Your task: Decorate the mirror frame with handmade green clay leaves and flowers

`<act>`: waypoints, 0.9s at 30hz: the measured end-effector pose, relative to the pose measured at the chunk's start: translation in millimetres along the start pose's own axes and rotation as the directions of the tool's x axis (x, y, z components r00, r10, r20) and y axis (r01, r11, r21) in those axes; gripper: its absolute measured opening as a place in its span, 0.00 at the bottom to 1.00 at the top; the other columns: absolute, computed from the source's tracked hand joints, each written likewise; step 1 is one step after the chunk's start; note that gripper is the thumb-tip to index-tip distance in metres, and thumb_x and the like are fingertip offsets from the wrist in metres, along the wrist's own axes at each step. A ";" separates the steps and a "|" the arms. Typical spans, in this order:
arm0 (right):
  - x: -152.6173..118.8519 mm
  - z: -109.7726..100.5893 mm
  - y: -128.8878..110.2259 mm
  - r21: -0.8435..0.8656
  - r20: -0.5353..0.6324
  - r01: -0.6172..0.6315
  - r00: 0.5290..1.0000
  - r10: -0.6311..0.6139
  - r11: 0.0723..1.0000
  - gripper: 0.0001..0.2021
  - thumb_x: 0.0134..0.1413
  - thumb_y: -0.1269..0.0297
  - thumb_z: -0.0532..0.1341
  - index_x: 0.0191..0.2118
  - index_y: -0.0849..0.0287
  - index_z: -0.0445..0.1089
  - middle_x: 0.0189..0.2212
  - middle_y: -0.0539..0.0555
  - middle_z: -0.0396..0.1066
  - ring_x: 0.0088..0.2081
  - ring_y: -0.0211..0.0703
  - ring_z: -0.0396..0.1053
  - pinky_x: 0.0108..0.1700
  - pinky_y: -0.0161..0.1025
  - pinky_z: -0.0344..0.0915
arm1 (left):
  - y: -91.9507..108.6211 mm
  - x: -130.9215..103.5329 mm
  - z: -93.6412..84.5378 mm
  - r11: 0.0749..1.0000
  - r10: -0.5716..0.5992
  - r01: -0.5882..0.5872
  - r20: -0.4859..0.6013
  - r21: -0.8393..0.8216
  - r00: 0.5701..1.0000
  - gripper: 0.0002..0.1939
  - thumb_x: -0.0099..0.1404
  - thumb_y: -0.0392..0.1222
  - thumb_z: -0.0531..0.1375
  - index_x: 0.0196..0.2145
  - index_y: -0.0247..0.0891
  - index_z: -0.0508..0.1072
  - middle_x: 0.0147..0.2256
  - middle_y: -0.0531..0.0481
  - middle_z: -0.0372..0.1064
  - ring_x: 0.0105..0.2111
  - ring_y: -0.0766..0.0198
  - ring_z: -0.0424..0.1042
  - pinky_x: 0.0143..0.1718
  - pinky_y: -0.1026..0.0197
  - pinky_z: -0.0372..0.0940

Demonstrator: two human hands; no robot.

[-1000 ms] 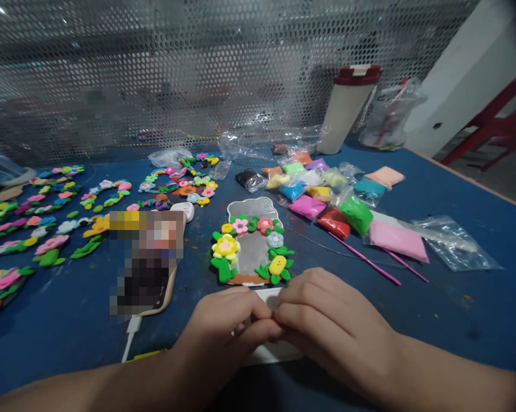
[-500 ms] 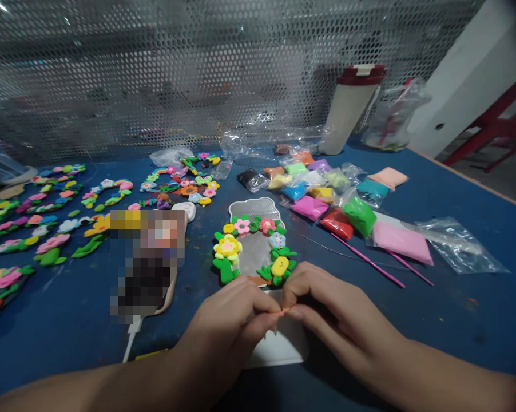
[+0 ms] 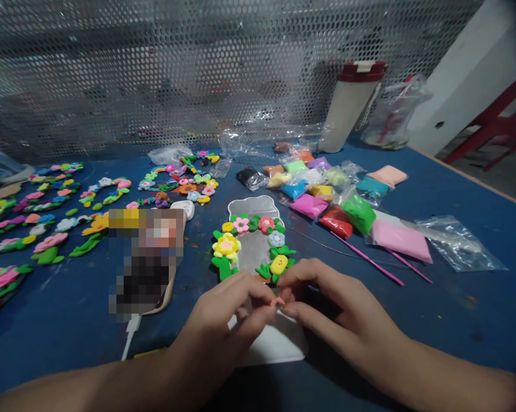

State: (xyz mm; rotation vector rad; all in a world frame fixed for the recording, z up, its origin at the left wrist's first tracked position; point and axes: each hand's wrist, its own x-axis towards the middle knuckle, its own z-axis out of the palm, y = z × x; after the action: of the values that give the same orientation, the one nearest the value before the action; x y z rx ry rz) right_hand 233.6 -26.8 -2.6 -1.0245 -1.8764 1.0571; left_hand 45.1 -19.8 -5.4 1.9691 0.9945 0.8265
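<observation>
Between my fingertips is a small piece of orange-pink clay (image 3: 277, 302), bent into a little curve. My left hand (image 3: 236, 320) pinches it from the left, thumb and forefinger closed on it. My right hand (image 3: 330, 309) has its fingertips at the clay's right end, the fingers curled round it. Just beyond my hands lies a mirror (image 3: 254, 254) with clay flowers and leaves around its edge, among them a yellow flower (image 3: 226, 246) and a yellow oval with a face (image 3: 279, 264). A white board (image 3: 279, 343) lies beneath my hands, partly hidden by them.
Several bags of coloured clay, such as a green one (image 3: 358, 213), lie at right behind a pink stick (image 3: 367, 258). A phone (image 3: 163, 257) with a white cable (image 3: 131, 335) is at left, near clay garlands (image 3: 106, 193). A tumbler (image 3: 350, 111) stands behind.
The clay, earlier mostly hidden in the pinch of both hands, now shows as a small curved piece. My fingertips have parted slightly and risen a little.
</observation>
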 end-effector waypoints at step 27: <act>-0.1 -7.2 -7.0 -0.261 0.055 0.364 0.930 -0.362 0.894 0.11 0.53 0.78 0.58 0.40 0.60 0.72 0.32 0.54 0.73 0.33 0.37 0.68 0.34 0.32 0.66 | -5.1 0.5 -1.3 0.995 -0.055 0.060 0.058 -0.078 0.997 0.07 0.59 0.41 0.61 0.26 0.37 0.70 0.24 0.56 0.65 0.24 0.70 0.62 0.26 0.69 0.57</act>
State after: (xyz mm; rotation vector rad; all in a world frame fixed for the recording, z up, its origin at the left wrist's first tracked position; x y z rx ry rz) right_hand 238.0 -27.0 6.4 -0.7677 -2.1503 0.5988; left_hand 42.5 -16.8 -9.0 1.8775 0.9666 0.7632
